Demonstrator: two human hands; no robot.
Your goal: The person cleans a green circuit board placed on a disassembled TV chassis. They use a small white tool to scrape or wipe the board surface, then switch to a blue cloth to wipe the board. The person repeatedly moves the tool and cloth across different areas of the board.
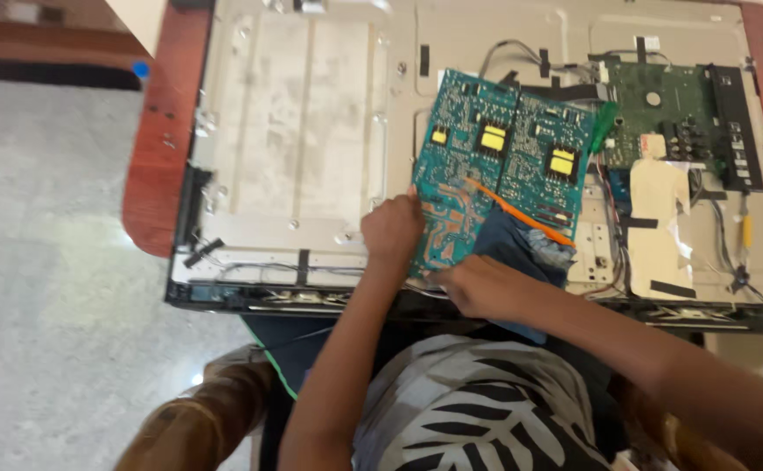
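Teal circuit board (499, 170) lies tilted on the opened flat-panel back (311, 131), near its front edge, w/ three yellow transformers on top. Looks like the board is being held for cleaning or lifting; next move prob needs a firm edge grip. Left hand (392, 228) curled at board's lower left edge, fingers closed on it. Right hand (483, 286) presses a blue cloth (521, 249) and orange stick-like tool (521, 214) at the bottom edge, fingers bunched, can't tell exact pinch

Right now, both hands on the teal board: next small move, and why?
Probably lift the board a little by its near edge. Left hand pinches its left edge, right hand sits at the near edge, and an orange tool lies across it and could slide.
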